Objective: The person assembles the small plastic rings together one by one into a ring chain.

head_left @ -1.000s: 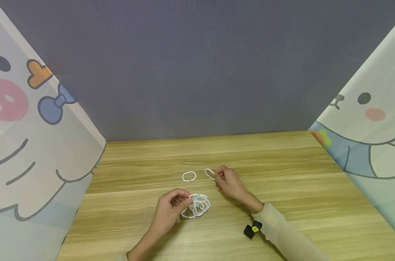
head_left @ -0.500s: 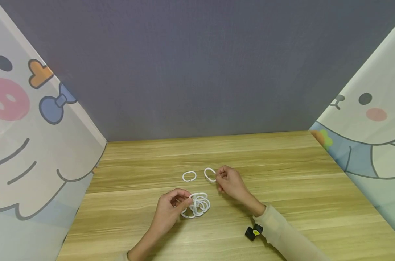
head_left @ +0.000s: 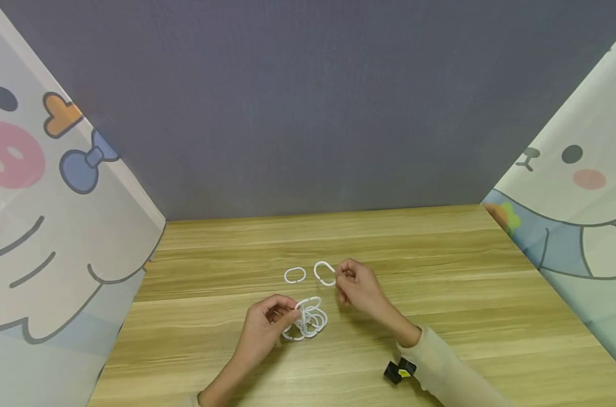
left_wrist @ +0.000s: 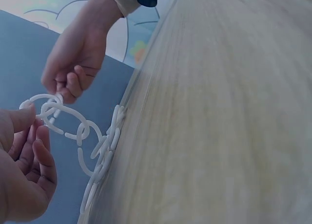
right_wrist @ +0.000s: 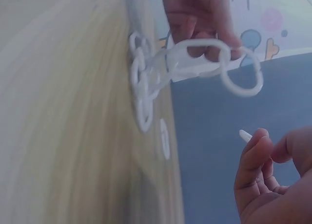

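Note:
A chain of white oval plastic links (head_left: 322, 325) lies in a heap on the wooden table, one end lifted. My left hand (head_left: 267, 325) pinches the end link between thumb and fingers; in the left wrist view the raised links (left_wrist: 73, 112) hang from it down to the table. To the upper right, my right hand (head_left: 358, 288) pinches a single white link (head_left: 315, 271), which has a small gap in its side. In the right wrist view only the tip of that link (right_wrist: 245, 135) shows past the fingers. The two held links are apart in the head view.
One loose white link (head_left: 294, 268) lies on the table (head_left: 211, 260) behind the heap. A grey panel (head_left: 308, 113) stands along the back edge, with cartoon-printed panels (head_left: 58, 226) on both sides. A black wrist camera (head_left: 399, 371) sits by the right sleeve.
The right hand turns its link to face the head camera more fully, shifting it slightly left. The end link in the left hand tilts upward at its far end.

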### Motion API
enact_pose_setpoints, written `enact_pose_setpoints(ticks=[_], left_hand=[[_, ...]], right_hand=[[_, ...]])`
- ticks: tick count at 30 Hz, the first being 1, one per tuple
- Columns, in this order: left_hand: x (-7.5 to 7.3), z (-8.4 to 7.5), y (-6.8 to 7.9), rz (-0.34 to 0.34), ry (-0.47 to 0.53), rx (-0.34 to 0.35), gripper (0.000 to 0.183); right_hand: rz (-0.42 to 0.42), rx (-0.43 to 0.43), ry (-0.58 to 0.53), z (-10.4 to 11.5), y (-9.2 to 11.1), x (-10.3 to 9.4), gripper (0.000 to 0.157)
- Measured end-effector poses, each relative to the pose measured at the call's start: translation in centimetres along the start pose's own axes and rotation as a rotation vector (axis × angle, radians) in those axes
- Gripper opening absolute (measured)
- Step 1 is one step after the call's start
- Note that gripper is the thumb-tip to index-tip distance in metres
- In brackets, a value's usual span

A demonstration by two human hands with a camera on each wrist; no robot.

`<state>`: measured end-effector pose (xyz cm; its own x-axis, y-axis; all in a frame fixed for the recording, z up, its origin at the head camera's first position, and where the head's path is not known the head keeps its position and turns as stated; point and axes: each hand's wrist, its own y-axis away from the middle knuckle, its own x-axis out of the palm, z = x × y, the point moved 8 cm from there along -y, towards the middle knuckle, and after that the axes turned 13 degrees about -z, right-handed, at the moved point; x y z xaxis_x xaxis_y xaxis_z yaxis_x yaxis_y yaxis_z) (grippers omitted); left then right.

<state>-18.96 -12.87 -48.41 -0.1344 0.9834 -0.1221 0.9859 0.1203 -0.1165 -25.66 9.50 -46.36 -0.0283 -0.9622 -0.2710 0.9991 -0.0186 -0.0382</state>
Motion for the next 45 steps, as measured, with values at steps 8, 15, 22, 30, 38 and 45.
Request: enact_pose_setpoints(ticks=[8, 15, 22, 30, 38, 45], left_hand=[[0.0, 0.0, 0.1, 0.008, -0.004, -0.008, 0.013], [-0.1, -0.1, 0.1, -0.006, 0.006, -0.009, 0.011], [-0.1, -0.2, 0.1, -0.01, 0.009, -0.012, 0.012], [0.1, -0.2, 0.2, 0.024, -0.004, 0.009, 0.014], [0.0, -0.2, 0.2, 0.016, -0.011, 0.003, 0.015], [0.0, -0.3, 0.2, 0.013, -0.017, 0.014, 0.014]], right_hand=[[0.053, -0.056, -0.038, 1.8, 1.5, 0.4, 0.011], [0.108, -0.073, -0.067, 3.1, 2.8, 0.9, 0.008], [0.131, -0.064, -0.061, 3.3, 3.4, 1.2, 0.006], [0.149, -0.077, -0.055, 3.2, 3.6, 1.6, 0.008], [0.165, -0.094, -0.026, 2.9, 3.7, 1.9, 0.005], [0.171, -0.1, 0.009, 2.5, 3.7, 2.1, 0.006]])
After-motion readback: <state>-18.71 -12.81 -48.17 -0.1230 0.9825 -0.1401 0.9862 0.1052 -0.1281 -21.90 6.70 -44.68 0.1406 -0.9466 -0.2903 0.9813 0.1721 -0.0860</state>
